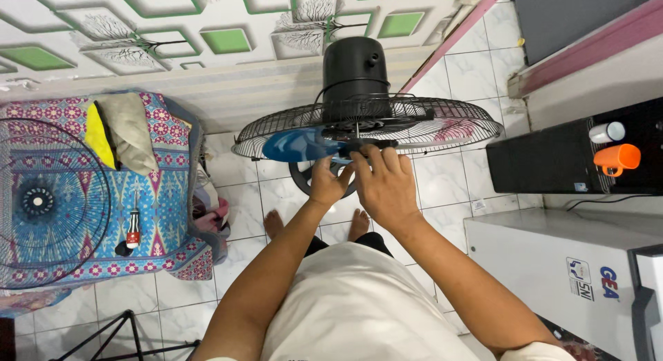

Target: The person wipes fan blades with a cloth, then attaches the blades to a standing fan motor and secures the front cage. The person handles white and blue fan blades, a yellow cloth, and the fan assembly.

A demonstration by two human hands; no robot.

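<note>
Left hand [327, 183] grip closed on blue fan blade [298, 145] near hub. Right hand [384, 183] over hub, fingers spread; grip state unclear. Rear wire guard [442, 126] behind.

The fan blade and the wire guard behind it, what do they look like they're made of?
The fan blade looks like translucent blue plastic: light passes through it and its surface is smooth and glossy. The wire guard appears to be thin metal wire with a dark, probably painted finish, judging by its fine radiating spokes and rings. Both hands, left and right, sit at the hub.
</note>
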